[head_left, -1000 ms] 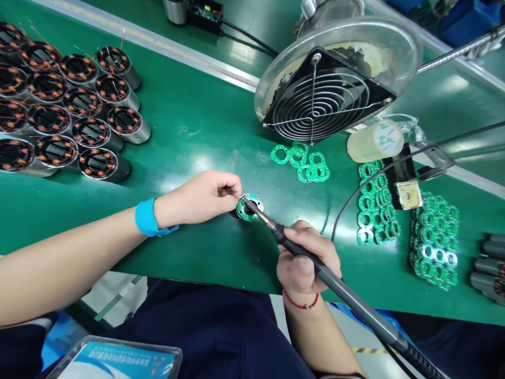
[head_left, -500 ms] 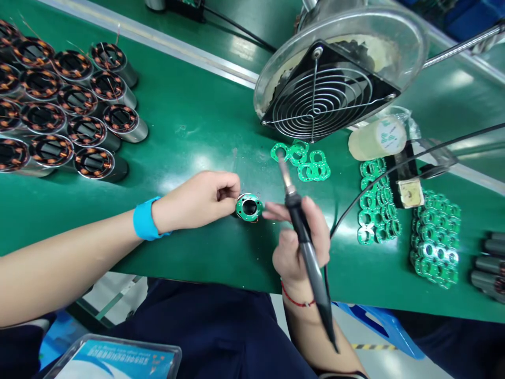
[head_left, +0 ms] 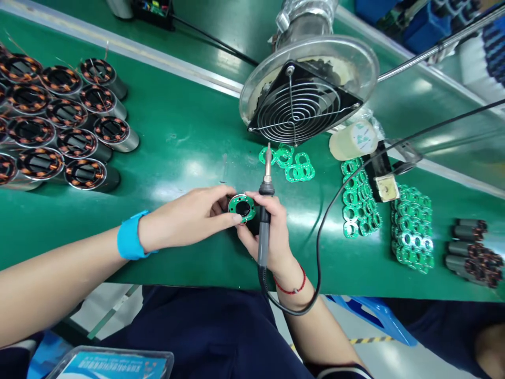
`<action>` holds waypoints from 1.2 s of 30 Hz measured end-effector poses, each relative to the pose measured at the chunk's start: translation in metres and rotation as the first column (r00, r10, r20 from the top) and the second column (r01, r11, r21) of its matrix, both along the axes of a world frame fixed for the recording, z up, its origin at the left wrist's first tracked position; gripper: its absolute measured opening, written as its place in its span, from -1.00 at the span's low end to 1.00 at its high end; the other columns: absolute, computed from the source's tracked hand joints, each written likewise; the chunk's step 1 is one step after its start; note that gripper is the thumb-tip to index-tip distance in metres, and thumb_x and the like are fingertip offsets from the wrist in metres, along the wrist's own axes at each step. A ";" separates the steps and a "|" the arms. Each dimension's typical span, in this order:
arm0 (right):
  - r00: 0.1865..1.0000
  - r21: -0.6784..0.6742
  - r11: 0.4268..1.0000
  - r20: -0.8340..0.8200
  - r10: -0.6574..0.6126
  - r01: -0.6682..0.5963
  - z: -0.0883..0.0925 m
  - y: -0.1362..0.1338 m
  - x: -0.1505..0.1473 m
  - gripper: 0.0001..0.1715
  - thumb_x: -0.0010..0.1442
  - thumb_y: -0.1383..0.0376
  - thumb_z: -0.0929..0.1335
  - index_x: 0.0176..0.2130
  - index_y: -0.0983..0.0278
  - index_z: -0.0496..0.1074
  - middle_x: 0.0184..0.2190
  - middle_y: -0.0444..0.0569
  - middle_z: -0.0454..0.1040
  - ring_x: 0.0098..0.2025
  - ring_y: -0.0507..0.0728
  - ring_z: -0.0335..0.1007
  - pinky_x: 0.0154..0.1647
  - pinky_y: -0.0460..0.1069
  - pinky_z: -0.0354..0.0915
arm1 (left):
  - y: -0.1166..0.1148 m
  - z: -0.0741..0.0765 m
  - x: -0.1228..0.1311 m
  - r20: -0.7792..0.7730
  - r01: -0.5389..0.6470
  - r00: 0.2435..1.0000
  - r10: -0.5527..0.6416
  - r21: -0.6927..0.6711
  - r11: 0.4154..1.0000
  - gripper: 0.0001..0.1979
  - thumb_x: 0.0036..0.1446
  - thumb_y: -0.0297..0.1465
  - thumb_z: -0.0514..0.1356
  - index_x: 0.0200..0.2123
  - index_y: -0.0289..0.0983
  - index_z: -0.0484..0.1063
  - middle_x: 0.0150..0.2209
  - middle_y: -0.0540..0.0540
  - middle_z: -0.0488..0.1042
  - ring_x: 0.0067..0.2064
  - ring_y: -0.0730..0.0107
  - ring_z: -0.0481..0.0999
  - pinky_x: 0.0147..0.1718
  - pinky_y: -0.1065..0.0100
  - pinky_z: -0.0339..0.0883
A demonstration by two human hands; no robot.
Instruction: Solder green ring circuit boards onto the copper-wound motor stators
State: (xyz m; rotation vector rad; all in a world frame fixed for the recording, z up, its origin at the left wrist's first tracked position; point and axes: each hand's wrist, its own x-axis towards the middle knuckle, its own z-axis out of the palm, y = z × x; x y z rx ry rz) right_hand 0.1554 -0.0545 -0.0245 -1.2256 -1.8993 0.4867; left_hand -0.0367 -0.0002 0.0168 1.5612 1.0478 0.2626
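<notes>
A small motor stator with a green ring board [head_left: 242, 206] on its end sits between both hands above the green bench [head_left: 189, 142]. My left hand [head_left: 185, 218], with a blue wristband, pinches the part from the left. My right hand [head_left: 268, 231] grips it from the right and also holds a soldering iron [head_left: 264, 210], tip pointing up and away from the board. The iron's black cable loops below my wrist and runs off to the right.
Several copper-wound stators [head_left: 59, 131] stand at the left. A fume fan with a wire grille [head_left: 303, 100] sits behind. Loose green ring boards [head_left: 290, 160] lie by it, more piles [head_left: 410, 231] at right with a roll [head_left: 351, 139] and finished stators [head_left: 473, 252].
The iron tip left the ring board and swung upright. My right hand moved in and took hold of the part together with the left hand. The view shifted slightly right.
</notes>
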 end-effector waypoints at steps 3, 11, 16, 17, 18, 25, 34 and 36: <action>1.000 0.063 0.998 0.002 -0.010 0.009 0.009 -0.001 0.000 -0.38 0.24 0.30 0.42 0.19 0.07 0.17 -0.01 0.03 0.54 -0.08 0.22 0.54 -0.08 0.17 0.48 | -0.002 0.002 0.003 0.140 -0.065 0.986 0.087 -0.151 0.986 -0.61 0.19 -0.20 0.18 0.02 -0.25 0.48 -0.21 -0.05 0.62 -0.20 0.32 0.56 -0.21 0.32 0.45; 0.993 0.160 0.983 0.066 -0.097 0.085 0.029 -0.005 0.010 -0.69 0.30 0.42 0.34 -0.01 0.07 0.37 -0.34 -0.13 0.58 -0.34 0.12 0.52 -0.28 0.04 0.42 | -0.004 0.008 0.004 0.209 -0.097 0.966 0.154 -0.261 0.960 -0.61 0.14 -0.26 0.23 0.02 -0.28 0.52 -0.14 -0.12 0.61 -0.18 0.29 0.57 -0.16 0.23 0.54; 0.988 0.119 0.982 0.038 -0.149 0.144 0.031 -0.006 0.002 -0.75 0.27 0.44 0.31 -0.11 0.11 0.37 -0.44 -0.18 0.47 -0.44 0.07 0.41 -0.40 -0.01 0.32 | -0.016 0.003 0.004 0.019 -0.146 0.988 0.152 0.412 0.899 -0.61 0.19 -0.36 0.18 0.09 -0.26 0.46 -0.16 -0.13 0.52 -0.14 0.27 0.54 -0.14 0.25 0.50; 0.983 0.006 0.986 -0.082 -0.165 0.166 0.031 -0.007 0.000 -0.75 0.26 0.43 0.30 -0.10 0.12 0.35 -0.43 -0.19 0.46 -0.43 0.06 0.42 -0.39 -0.02 0.35 | -0.019 0.003 0.004 -0.005 -0.114 0.990 0.143 0.576 0.809 -0.64 0.22 -0.41 0.15 0.09 -0.25 0.46 -0.14 -0.15 0.52 -0.12 0.26 0.53 -0.11 0.25 0.49; 0.956 -0.134 0.979 -0.228 -0.182 0.154 0.031 -0.008 -0.003 -0.74 0.25 0.42 0.31 -0.08 0.13 0.32 -0.43 -0.20 0.45 -0.44 0.05 0.44 -0.38 -0.02 0.38 | -0.021 0.002 0.003 -0.014 -0.083 0.991 0.131 0.706 0.704 -0.66 0.24 -0.45 0.13 0.08 -0.24 0.46 -0.13 -0.16 0.52 -0.10 0.25 0.53 -0.09 0.25 0.48; 0.687 -0.446 0.883 -0.688 -0.236 -0.143 0.026 -0.012 -0.008 -0.70 0.27 0.20 0.39 -0.03 0.11 0.27 -0.49 -0.29 0.40 -0.50 0.02 0.48 -0.44 -0.05 0.45 | -0.028 0.015 0.004 0.052 -0.168 0.983 0.178 0.652 0.739 -0.61 0.23 -0.40 0.18 0.13 -0.22 0.39 -0.11 -0.15 0.51 -0.11 0.25 0.54 -0.08 0.25 0.50; 0.973 0.018 1.000 -0.233 0.008 -0.004 0.042 -0.011 0.010 -0.56 0.27 0.42 0.37 0.09 0.10 0.32 -0.14 -0.07 0.60 -0.10 0.13 0.58 -0.02 0.11 0.48 | -0.012 0.015 0.005 0.186 -0.084 0.973 0.138 -0.271 0.959 -0.57 0.05 -0.25 0.23 -0.01 -0.27 0.54 -0.21 -0.11 0.56 -0.19 0.25 0.52 -0.20 0.24 0.44; 0.976 0.022 0.997 -0.206 0.076 -0.073 0.046 -0.007 0.010 -0.57 0.28 0.46 0.36 0.07 0.09 0.33 -0.12 -0.08 0.61 -0.12 0.11 0.59 -0.05 0.08 0.49 | -0.011 0.016 0.004 0.212 -0.039 0.970 0.123 -0.364 0.931 -0.57 0.04 -0.27 0.23 -0.01 -0.26 0.55 -0.26 -0.08 0.56 -0.21 0.26 0.52 -0.20 0.25 0.43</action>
